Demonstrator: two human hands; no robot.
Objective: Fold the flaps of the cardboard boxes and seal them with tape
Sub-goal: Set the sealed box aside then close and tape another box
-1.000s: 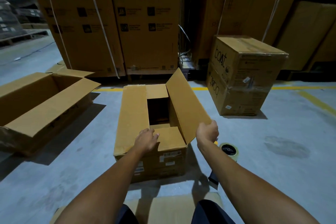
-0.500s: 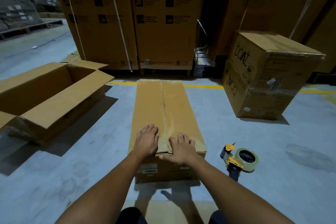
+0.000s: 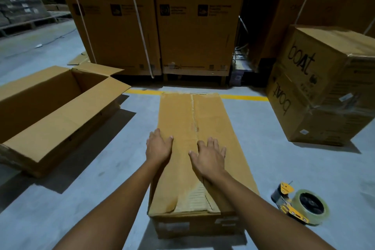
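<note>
Both hands lie flat and open on top of the closed box point(image 3: 182, 168), which sits on the floor point(image 3: 101, 178) right in front of the person. The left hand point(image 3: 159, 146) rests on the left flap point(image 3: 174, 111) near the box's left edge, fingers straight. The right hand point(image 3: 209, 156) rests on the right flap point(image 3: 211, 115), just beside the seam point(image 3: 192, 111) where the two flaps meet. Neither hand grips anything; they only press on the cardboard.

The grey floor is the biggest thing and spreads all around. At the back stand tall cartons point(image 3: 182, 36) with dark printed squares, and white straps point(image 3: 140, 26) run down their fronts. On the left lies a long open box point(image 3: 60, 128) with its flaps spread wide and its inside showing, well apart from the closed box. On the right two boat boxes point(image 3: 316, 87) are stacked, one on the other, with "boat" written on their sides; on the lower one the word is upside down. The closed box in the middle has both long flaps folded down. A yellow line point(image 3: 243, 97) is painted on the floor behind the box's far end. At the box's near end a torn patch point(image 3: 194, 199) shows the ribbed inside of the cardboard. A tape gun point(image 3: 302, 206) with a roll of clear tape lies on the floor near the box's near right corner, not touching the box.
</note>
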